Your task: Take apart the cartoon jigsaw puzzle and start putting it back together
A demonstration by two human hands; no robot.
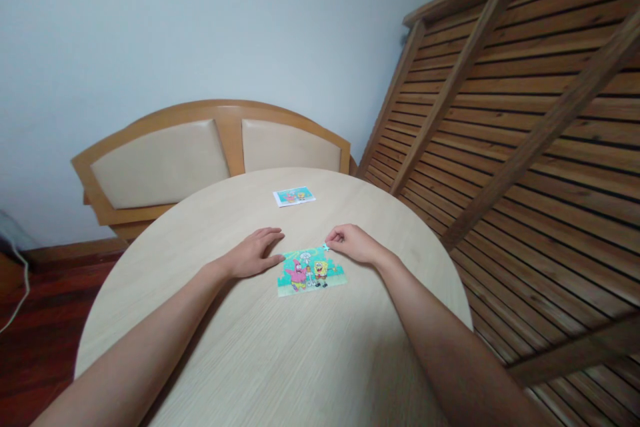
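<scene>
A small cartoon jigsaw puzzle (311, 271) lies flat on the round pale wooden table (250, 353). My left hand (253, 253) rests flat on the table with fingers stretched out, its fingertips touching the puzzle's upper left corner. My right hand (353, 242) is curled at the puzzle's upper right corner, thumb and forefinger pinched on a small teal puzzle piece (327, 247). Farther back on the table lies a small picture card (294, 196) with the same cartoon image.
A wooden bench with two beige cushioned back panels (210, 153) stands behind the table against a pale blue wall. A slatted wooden frame (525, 120) leans along the right. Dark red floor and a white cable (20, 293) show at the left.
</scene>
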